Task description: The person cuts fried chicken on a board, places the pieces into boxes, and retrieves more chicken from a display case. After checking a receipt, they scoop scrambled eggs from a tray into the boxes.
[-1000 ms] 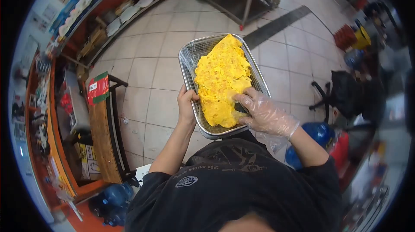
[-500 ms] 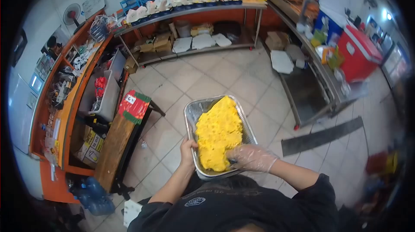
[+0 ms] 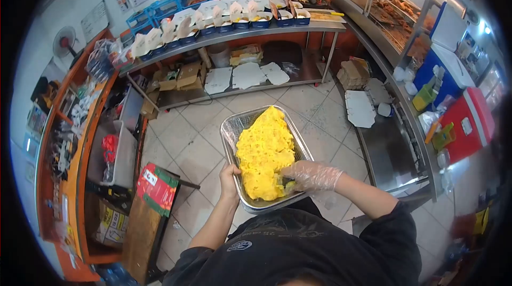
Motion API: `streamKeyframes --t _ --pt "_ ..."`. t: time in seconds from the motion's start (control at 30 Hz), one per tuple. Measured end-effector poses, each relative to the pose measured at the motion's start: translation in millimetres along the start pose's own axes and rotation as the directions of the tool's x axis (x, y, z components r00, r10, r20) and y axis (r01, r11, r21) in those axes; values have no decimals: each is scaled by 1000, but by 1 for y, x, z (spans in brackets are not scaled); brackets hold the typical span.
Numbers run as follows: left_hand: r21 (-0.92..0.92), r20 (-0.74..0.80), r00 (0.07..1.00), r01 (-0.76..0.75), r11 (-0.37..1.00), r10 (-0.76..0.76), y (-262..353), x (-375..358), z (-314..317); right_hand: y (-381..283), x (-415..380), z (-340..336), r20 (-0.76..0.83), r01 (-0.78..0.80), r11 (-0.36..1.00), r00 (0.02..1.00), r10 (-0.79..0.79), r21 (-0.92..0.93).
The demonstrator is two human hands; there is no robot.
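Note:
A foil tray (image 3: 230, 129) heaped with yellow food (image 3: 265, 152), perhaps scrambled egg, is held in front of my body. My bare left hand (image 3: 230, 180) is closed on its left rim near the lower corner. Over the tray's right side reaches my right hand (image 3: 312, 176), wearing a clear plastic glove. Its fingers are curled at the edge of the yellow food, with a small dark greenish thing by the fingertips that I cannot make out. The right fingertips are partly hidden inside the tray.
Ahead stands a steel counter (image 3: 224, 39) with a row of open white-and-blue food boxes (image 3: 260, 20). On the left, a wooden bench (image 3: 144, 232) carries red-and-green printed sheets (image 3: 157, 189). At right are a low steel shelf (image 3: 392, 152) and a red cooler (image 3: 469, 126).
My view has moved forward, so the counter and its boxes look nearer. The tray stays in front of me, and my right hand remains at its right side.

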State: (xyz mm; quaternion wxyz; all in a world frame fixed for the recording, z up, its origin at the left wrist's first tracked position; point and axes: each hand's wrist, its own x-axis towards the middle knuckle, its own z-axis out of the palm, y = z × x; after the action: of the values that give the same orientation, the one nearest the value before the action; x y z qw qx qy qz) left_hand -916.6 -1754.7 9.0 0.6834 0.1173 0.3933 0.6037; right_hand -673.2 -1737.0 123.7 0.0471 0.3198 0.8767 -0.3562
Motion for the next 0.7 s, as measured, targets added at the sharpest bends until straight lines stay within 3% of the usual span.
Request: streamKeyframes --t 0.07,0.13,0.2,0.27,0.33,0.37,0.4,0.43,0.47,0.53,0.57,0.6,0.67,0.7 --pt "26 16 999 -35 999 35 9 74 21 50 35 -55 -19 -91 996 996 91 17" --pt "19 82 994 -73 997 71 24 146 52 114 70 -104 -86 -51 997 995 56 59" --pt "23 50 996 -78 997 77 43 200 91 164 101 -161 -187 -85 978 975 121 191" --pt "0 -35 983 -179 984 179 64 255 127 217 146 -213 -224 -11 979 973 58 205" --pt "20 -90 982 -163 986 164 78 336 102 250 189 -255 -269 1 830 946 179 558" --pt "35 -120 978 -165 986 169 83 371 94 254 207 -282 -238 -16 824 954 182 567" --pt "25 -149 977 -153 988 155 93 386 110 248 222 -315 -162 -45 556 935 317 830" --pt "26 -183 962 -204 979 205 111 393 132 250 239 -338 -40 -56 211 905 423 976" --pt "33 -199 940 -277 960 278 130 414 147 266 263 -356 -32 -64 219 911 412 974" --pt "8 -225 924 -316 949 309 158 460 151 305 319 -385 -57 55 16 957 285 998" --pt "21 -267 903 -344 939 337 174 478 157 325 350 -399 -30 34 -15 975 219 999" --pt "39 -298 883 -368 929 363 192 500 161 332 377 -414 -30 33 -10 977 211 999" --pt "47 -308 868 -394 918 389 224 547 156 338 433 -440 -78 81 8 932 354 997" --pt "43 -310 868 -395 917 389 243 573 150 344 463 -453 -66 80 -29 941 331 996"
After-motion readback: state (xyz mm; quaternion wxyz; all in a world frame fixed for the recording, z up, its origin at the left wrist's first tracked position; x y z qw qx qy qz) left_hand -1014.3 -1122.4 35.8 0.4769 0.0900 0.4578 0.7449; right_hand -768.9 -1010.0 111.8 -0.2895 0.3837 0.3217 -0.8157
